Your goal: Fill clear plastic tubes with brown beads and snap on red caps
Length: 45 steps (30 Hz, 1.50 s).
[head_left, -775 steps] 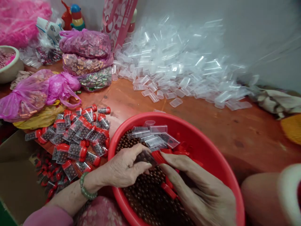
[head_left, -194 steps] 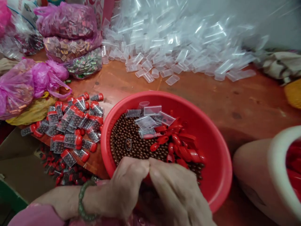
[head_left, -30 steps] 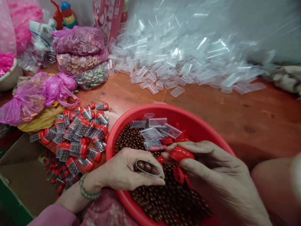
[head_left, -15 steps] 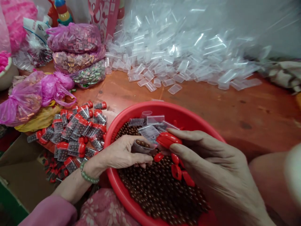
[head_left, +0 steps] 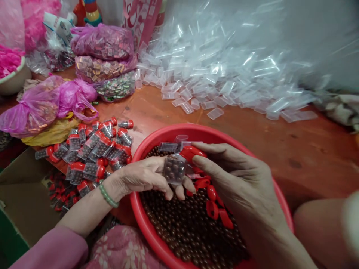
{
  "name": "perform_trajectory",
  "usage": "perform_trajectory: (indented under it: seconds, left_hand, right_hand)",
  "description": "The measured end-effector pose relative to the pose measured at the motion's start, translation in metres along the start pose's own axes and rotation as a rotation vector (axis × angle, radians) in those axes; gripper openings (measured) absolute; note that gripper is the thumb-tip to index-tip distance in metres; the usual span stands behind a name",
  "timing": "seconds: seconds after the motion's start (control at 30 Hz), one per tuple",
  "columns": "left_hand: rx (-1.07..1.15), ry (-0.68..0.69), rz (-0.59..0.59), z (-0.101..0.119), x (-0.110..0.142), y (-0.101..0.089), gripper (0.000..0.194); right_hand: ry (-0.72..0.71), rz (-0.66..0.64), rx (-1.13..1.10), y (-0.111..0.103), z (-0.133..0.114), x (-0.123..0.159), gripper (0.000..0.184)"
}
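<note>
My left hand (head_left: 153, 175) grips a small clear plastic container (head_left: 174, 171) filled with round brown balls, tilted over the basin. My right hand (head_left: 235, 179) pinches a red cap (head_left: 192, 152) between thumb and fingers, close to the container's upper right edge; whether they touch I cannot tell. Below both hands is a red basin (head_left: 140, 220) holding a mass of brown balls (head_left: 193, 231). Several loose red caps (head_left: 212, 209) lie on the balls, near my right hand. Empty clear containers (head_left: 167, 146) rest at the basin's far side.
Filled, red-capped containers (head_left: 95, 149) lie heaped left of the basin. A cardboard box (head_left: 17, 201) stands at lower left. Pink bags of small pieces (head_left: 103, 43) are stacked at the back left. Many empty clear containers (head_left: 224, 74) are piled against the wall on the orange-brown table (head_left: 316, 160).
My left hand has turned the filled container so its flat side shows. My right hand has moved left, bringing the red cap nearer to it. The view has shifted slightly.
</note>
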State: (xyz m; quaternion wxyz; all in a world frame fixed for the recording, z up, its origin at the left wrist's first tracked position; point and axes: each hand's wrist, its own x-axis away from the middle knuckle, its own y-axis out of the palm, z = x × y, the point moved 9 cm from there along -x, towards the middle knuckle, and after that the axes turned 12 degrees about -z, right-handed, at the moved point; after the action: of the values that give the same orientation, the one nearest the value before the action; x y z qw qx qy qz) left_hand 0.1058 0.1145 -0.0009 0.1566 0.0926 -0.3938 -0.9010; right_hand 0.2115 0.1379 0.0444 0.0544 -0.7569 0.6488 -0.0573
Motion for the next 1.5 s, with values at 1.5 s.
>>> perform_trajectory:
  seconds: [1.5]
  left_hand:
    - [-0.019, -0.164, -0.016, -0.022, 0.002, -0.005, 0.028]
  right_hand:
    - [-0.180, -0.168, 0.257, 0.006, -0.025, -0.001, 0.017]
